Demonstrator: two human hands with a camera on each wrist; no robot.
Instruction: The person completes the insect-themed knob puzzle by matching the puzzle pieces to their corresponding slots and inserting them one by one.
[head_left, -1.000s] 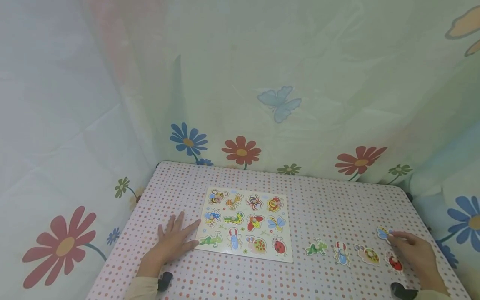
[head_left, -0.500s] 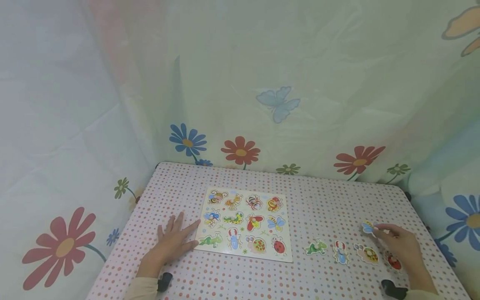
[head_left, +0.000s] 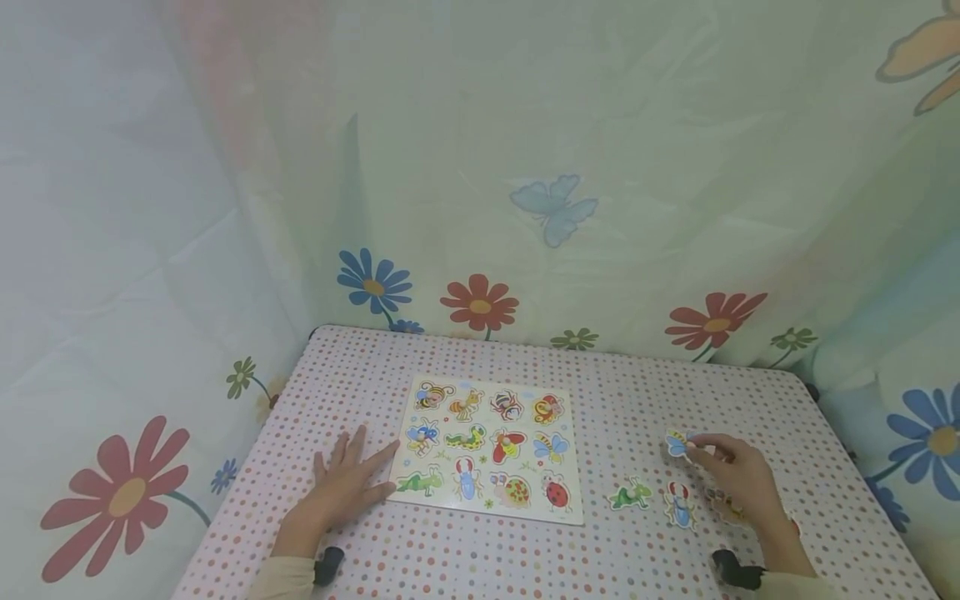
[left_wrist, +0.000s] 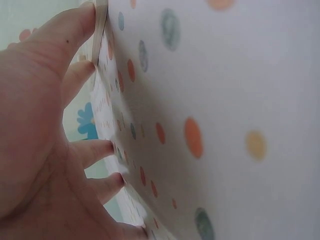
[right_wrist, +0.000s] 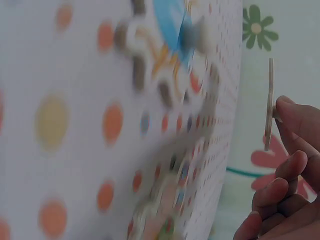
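Note:
My right hand pinches a blue-winged dragonfly puzzle piece by its small peg. In the right wrist view that thin piece appears edge-on, held above the table. Below the hand lie a stag beetle piece, a green grasshopper piece and a snail piece partly covered by the hand. Only a bit of the ladybug piece shows past the wrist. My left hand spreads over the tabletop, thumb and forefinger at the left edge of the insect puzzle board.
The table has a dotted cover. A cloth backdrop with printed flowers and butterflies rises behind it and along both sides. Rows of colourful insect pictures fill the board. Black straps sit at the wrists.
My right hand has carried the dragonfly piece leftward from the far right, passing above the ladybug and snail pieces. The left hand has stayed put at the board.

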